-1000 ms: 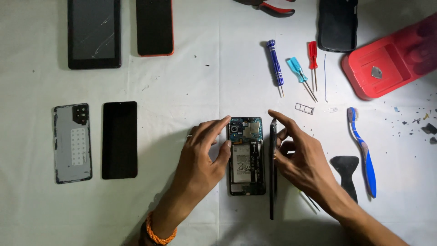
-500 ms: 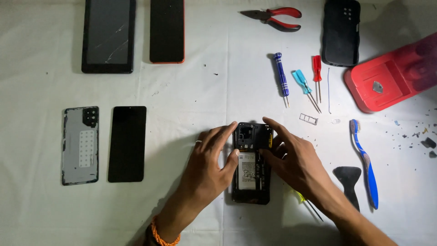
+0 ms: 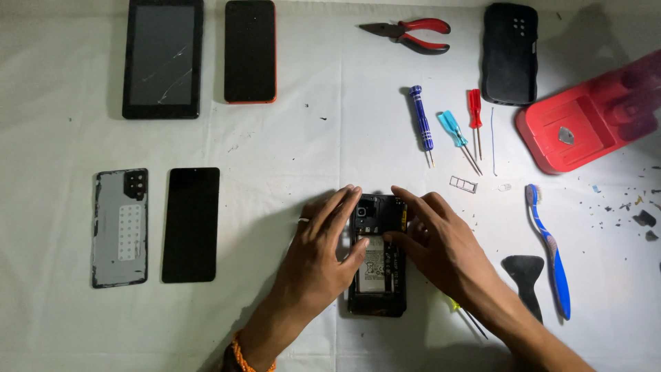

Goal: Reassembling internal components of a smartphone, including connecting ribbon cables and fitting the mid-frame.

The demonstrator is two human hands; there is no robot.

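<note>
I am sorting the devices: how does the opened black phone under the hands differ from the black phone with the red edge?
The opened black phone shows its insides; the red-edged phone shows a dark screen. Both hands touch the first; the second lies untouched. Both lie flat.

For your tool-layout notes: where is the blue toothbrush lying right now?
In the head view, the blue toothbrush lies on the white cloth at the right, beside the black pry tool and below the red tray.

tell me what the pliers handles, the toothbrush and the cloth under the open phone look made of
Pliers: dark metal jaws, handles in glossy red plastic or rubber, judging by the sheen. Toothbrush: smooth blue plastic with white parts. Cloth: white woven fabric, matte, visibly creased. Open phone: likely black plastic frame.
</note>
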